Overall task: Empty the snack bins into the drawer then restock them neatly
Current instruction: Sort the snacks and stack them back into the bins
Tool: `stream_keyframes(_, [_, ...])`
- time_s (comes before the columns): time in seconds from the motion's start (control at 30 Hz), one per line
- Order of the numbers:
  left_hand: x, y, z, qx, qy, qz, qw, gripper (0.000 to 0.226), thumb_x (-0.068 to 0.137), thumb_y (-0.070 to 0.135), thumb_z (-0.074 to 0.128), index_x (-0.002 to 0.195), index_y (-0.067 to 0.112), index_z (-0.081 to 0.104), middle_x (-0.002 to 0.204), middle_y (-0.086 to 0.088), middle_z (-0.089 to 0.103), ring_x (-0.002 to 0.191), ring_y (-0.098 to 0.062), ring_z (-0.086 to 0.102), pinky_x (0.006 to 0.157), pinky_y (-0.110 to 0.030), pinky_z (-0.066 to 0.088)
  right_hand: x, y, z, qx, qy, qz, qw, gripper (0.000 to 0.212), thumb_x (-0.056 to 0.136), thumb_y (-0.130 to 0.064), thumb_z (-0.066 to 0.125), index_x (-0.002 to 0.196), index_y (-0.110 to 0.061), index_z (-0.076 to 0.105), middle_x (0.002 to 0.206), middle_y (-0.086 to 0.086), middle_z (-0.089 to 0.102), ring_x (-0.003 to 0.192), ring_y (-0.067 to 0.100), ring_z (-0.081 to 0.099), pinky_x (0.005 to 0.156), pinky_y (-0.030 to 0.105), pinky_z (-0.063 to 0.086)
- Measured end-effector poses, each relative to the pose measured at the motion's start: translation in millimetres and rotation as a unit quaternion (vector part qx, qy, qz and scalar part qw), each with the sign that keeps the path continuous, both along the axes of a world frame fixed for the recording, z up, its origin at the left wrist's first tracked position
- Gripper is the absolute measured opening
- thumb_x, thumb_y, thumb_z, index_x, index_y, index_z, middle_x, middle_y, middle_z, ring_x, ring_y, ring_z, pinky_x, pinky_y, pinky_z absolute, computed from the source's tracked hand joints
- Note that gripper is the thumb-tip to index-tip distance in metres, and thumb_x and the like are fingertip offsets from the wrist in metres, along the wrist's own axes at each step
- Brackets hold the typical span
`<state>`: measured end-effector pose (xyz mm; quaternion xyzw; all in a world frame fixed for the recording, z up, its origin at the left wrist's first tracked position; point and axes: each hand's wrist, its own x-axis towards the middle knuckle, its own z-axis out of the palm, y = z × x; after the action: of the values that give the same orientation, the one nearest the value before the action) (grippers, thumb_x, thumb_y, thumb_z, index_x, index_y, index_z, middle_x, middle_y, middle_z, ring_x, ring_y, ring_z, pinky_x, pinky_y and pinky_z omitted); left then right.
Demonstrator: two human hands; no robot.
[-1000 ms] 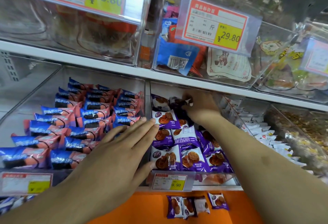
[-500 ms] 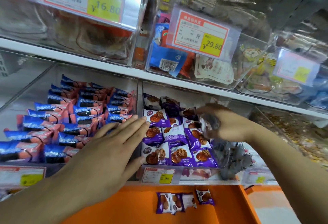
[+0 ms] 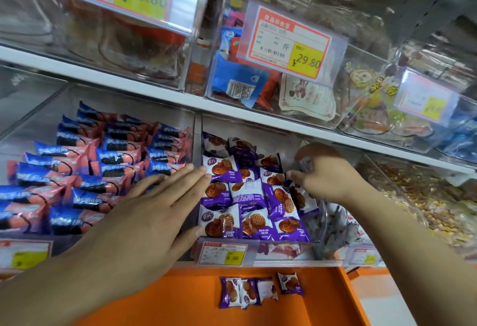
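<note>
Left hand (image 3: 154,212) flat against purple packets (image 3: 247,196); right hand (image 3: 327,173) curled at bin wall (image 3: 320,212).

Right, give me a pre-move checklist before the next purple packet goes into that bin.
1. Left hand flat, steadying the purple packets at the bin's left side: ok.
2. Right hand has a firm hold on something: cannot tell; fingers curled at the clear bin wall.
3. Front rows neat: not ok; right-hand packets tilted.
4. Drawer emptied: not ok; loose packets remain there.
5. Blue and pink packets undisturbed: ok.
</note>
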<state>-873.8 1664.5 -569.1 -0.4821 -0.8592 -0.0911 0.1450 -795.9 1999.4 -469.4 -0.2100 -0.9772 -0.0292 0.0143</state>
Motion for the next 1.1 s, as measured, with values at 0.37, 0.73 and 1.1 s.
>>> stream_keyframes(0.37, [3,7,3,0.000,-0.003,0.013,1.000,0.074,0.087,0.052,0.051,0.148,0.010,0.056,0.153,-0.007,0.055,0.138,-0.028,0.055,0.123,-0.029,-0.001,10,-11,4,-0.121,0.129,-0.036,0.984,0.025,0.098,-0.020,0.072,0.123,-0.022,0.068,0.105,-0.002,0.065,0.095,0.021,0.059,0.076,0.027,0.044])
stream_keyframes(0.73, [-2,8,-1,-0.001,-0.018,0.004,1.000,0.080,0.091,0.055,0.054,0.159,0.016,0.040,0.164,-0.001,0.039,0.150,-0.021,0.039,0.125,-0.030,-0.002,-32,-15,-27,-0.134,0.020,0.051,0.989,0.010,0.098,-0.024,0.070,0.109,-0.025,0.070,0.107,-0.008,0.068,0.093,0.009,0.062,0.070,0.013,0.044])
stream_keyframes(1.1, [0,5,4,0.002,-0.031,0.003,1.000,0.074,0.099,0.057,0.040,0.162,0.019,0.033,0.168,0.002,0.033,0.155,-0.015,0.027,0.124,-0.026,-0.003,-39,-1,-19,-0.133,-0.006,0.069,0.989,0.036,0.085,-0.002,0.081,0.106,-0.027,0.066,0.103,-0.009,0.071,0.096,0.010,0.069,0.083,0.028,0.060])
